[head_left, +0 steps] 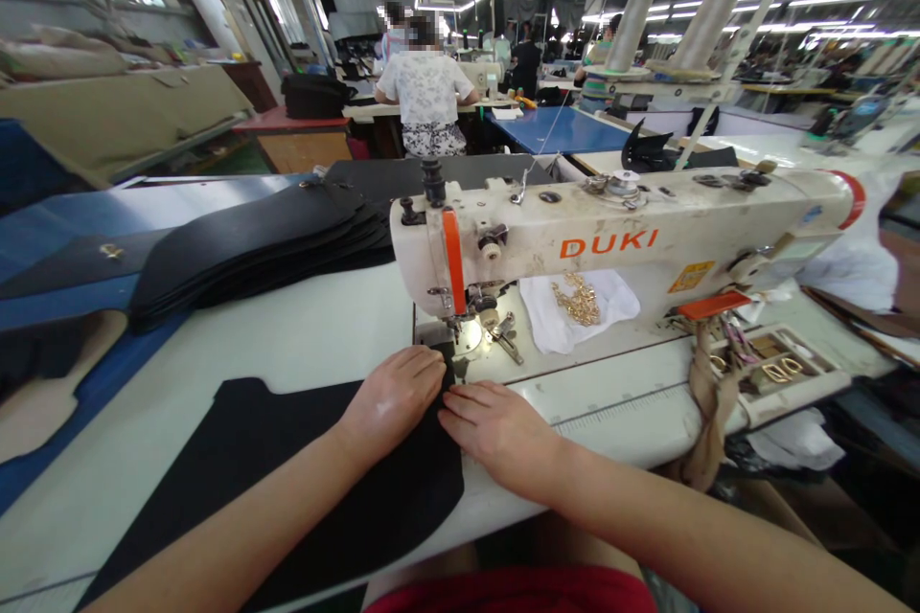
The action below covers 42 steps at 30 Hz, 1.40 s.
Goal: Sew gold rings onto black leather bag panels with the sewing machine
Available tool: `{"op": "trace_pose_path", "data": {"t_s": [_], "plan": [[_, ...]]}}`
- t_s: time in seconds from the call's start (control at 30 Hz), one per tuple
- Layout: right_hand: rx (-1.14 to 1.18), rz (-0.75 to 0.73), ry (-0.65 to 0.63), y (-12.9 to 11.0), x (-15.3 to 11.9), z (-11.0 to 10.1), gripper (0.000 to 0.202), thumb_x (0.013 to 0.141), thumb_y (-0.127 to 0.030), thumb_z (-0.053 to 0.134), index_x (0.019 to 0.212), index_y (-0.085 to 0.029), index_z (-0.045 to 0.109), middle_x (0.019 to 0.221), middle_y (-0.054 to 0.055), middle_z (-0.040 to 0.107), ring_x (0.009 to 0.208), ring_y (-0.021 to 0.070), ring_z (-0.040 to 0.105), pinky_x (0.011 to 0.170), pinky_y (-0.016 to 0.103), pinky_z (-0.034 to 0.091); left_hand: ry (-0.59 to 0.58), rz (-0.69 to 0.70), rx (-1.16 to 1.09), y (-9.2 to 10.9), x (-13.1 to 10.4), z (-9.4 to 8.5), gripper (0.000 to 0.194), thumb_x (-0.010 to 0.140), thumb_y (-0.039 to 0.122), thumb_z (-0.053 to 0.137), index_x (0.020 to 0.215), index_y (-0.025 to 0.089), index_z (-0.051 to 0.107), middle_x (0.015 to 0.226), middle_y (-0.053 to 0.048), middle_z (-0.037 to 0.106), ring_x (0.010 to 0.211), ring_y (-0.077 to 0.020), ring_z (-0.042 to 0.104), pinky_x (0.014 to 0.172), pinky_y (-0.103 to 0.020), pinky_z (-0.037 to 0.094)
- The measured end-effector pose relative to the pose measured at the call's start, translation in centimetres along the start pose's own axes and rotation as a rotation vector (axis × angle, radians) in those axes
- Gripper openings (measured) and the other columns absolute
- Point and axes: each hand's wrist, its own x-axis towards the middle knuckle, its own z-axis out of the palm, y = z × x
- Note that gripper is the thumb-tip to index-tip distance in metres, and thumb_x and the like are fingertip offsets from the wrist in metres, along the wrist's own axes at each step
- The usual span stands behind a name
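Note:
A large black sheet-material panel [388,508] lies on the pale table of a white sewing machine [632,254], one narrow end reaching toward the presser foot [460,326]. My left hand [395,393] rests on that end with its fingers curled down and pressed together against it. From the right, my right hand [495,426] closes on the panel's edge, fingertips close to the left hand's. Its thumb is hidden. Light from the machine falls on the metal plate by the needle, just beyond both hands.
Black cut panels [287,230] are stacked at the left. Gold chain pieces [577,299] lie on white cloth [536,306] under the machine arm. A tray [812,383] holding metal rings stands at the right. Thread cones [631,29] rise behind; a co-worker [424,91] is farther back.

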Motion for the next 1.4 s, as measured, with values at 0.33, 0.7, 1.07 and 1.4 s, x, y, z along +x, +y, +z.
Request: {"op": "trace_pose_path", "data": {"t_s": [0.33, 0.7, 1.07, 1.4], "plan": [[-0.008, -0.012, 0.063, 0.2, -0.1, 0.7, 0.024, 0.095, -0.019, 0.042, 0.107, -0.012, 0.061, 0.116, 0.01, 0.063, 0.109, 0.0205, 0.053, 0.096, 0.033, 0.041, 0.008, 0.007, -0.032, 0.0, 0.0, 0.0, 0.022, 0.09, 0.01, 0.04, 0.083, 0.015, 0.06, 0.085, -0.007, 0.065, 0.085, -0.0199, 0.06, 0.084, -0.036, 0.053], [0.003, -0.002, 0.076, 0.1, -0.1, 1.0, 0.022, 0.094, -0.019, 0.045, 0.109, -0.011, 0.06, 0.113, 0.009, 0.064, 0.109, 0.0211, 0.052, 0.095, 0.033, 0.042, 0.086, 0.01, -0.015, 0.1, 0.1, 0.0, 0.026, 0.091, 0.008, 0.036, 0.081, 0.013, 0.059, 0.083, -0.008, 0.065, 0.08, -0.0194, 0.061, 0.08, -0.035, 0.054], [0.012, 0.022, 0.055, 0.4, 0.7, 0.6, 0.016, 0.089, -0.019, 0.052, 0.101, -0.013, 0.061, 0.105, 0.007, 0.065, 0.103, 0.0207, 0.054, 0.096, 0.033, 0.042, 0.035, -0.035, -0.054, 0.3, -0.2, 0.2, 0.025, 0.093, 0.01, 0.037, 0.082, 0.015, 0.058, 0.084, -0.006, 0.064, 0.081, -0.0181, 0.061, 0.081, -0.035, 0.054], [-0.012, 0.082, 0.082, 1.8, 1.8, 0.2, 0.021, 0.083, -0.02, 0.059, 0.101, -0.012, 0.061, 0.105, 0.01, 0.063, 0.104, 0.0241, 0.052, 0.098, 0.037, 0.041, 0.102, -0.101, -0.12, 0.7, -0.4, -0.1, 0.024, 0.094, 0.013, 0.036, 0.092, 0.014, 0.06, 0.091, -0.007, 0.067, 0.086, -0.0185, 0.063, 0.083, -0.035, 0.055]]}}
